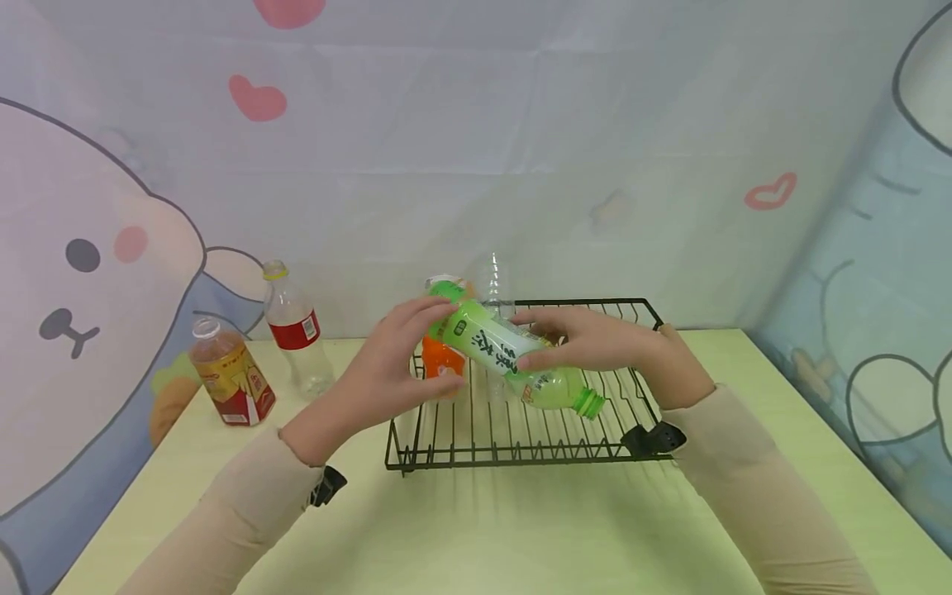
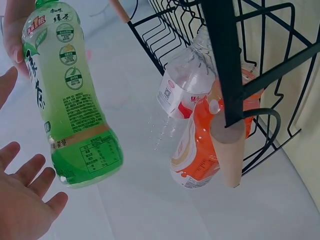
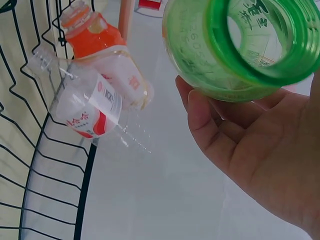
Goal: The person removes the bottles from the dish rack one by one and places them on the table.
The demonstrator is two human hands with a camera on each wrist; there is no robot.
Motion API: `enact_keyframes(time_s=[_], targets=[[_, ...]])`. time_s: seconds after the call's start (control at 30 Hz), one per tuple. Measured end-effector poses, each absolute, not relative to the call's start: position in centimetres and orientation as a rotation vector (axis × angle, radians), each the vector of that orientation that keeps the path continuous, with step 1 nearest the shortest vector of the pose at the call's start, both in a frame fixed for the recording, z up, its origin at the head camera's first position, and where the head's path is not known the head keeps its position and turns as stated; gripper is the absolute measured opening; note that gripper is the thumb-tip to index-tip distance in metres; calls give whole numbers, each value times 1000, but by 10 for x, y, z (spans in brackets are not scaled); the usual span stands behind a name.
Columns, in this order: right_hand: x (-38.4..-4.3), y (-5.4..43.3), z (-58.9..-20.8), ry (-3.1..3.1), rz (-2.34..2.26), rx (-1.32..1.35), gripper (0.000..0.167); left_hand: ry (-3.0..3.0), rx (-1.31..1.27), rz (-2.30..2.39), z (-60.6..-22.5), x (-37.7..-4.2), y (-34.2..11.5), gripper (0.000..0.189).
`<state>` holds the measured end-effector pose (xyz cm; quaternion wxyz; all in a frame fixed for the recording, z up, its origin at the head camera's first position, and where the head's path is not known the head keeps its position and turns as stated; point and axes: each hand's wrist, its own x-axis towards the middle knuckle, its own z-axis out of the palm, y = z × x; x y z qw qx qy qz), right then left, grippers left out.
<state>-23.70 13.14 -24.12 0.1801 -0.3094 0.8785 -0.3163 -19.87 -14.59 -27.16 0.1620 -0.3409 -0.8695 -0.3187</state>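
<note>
A green tea bottle [image 1: 497, 347] is held tilted above the rack, its capless neck pointing down to the right in the head view. My right hand [image 1: 595, 337] grips it around the neck half; in the right wrist view the fingers [image 3: 220, 127] curl beneath it. At its base end is my left hand [image 1: 397, 364], thumb and fingers spread. The left wrist view shows those fingers [image 2: 32, 175] beside the base, not wrapped around it. Behind it, an orange-labelled bottle [image 1: 442, 357] and a clear bottle [image 3: 87, 107] stand in the black wire rack [image 1: 521, 455].
On the table's left stand a juice bottle [image 1: 232, 376] with a yellow and red label and a clear bottle with a red label [image 1: 297, 330]. A cartoon-printed curtain [image 1: 416, 149] hangs behind the pale green table [image 1: 476, 537].
</note>
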Motion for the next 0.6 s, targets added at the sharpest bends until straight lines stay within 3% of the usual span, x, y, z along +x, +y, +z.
enact_keyframes(time_s=[0.6], targets=[[-232, 120, -248, 2465, -803, -984, 71, -2484, -1146, -660, -272, -204, -139, 67]])
